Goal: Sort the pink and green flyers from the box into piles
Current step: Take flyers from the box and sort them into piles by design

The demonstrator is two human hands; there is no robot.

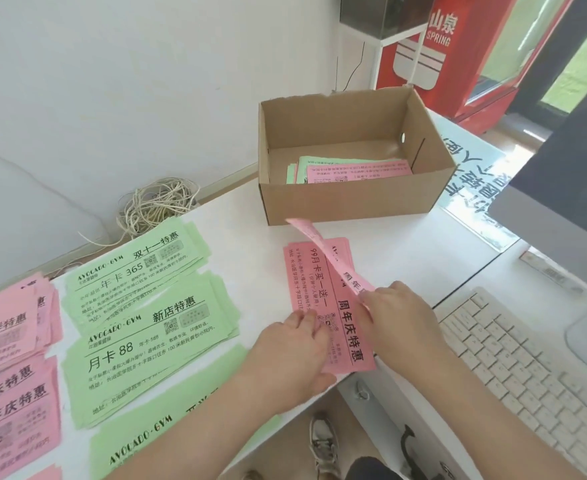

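Observation:
A cardboard box (pixel 351 202) stands at the back of the white table, with pink and green flyers (pixel 351 170) lying flat inside. In front of it lies a pink pile (pixel 314 271). My right hand (pixel 399 317) pinches the near end of one pink flyer (pixel 323 249), which curls up over that pile. My left hand (pixel 299 344) rests with its fingers flat on the pile's near part. Several green piles (pixel 153 320) lie to the left, and more pink piles (pixel 11 341) at the far left.
A white keyboard (pixel 527 372) and a monitor (pixel 576 188) stand on the right. A coil of cord (pixel 157 209) lies on the floor past the table's left back edge. A red cooler (pixel 458 50) stands behind the box. The table's front edge runs just under my wrists.

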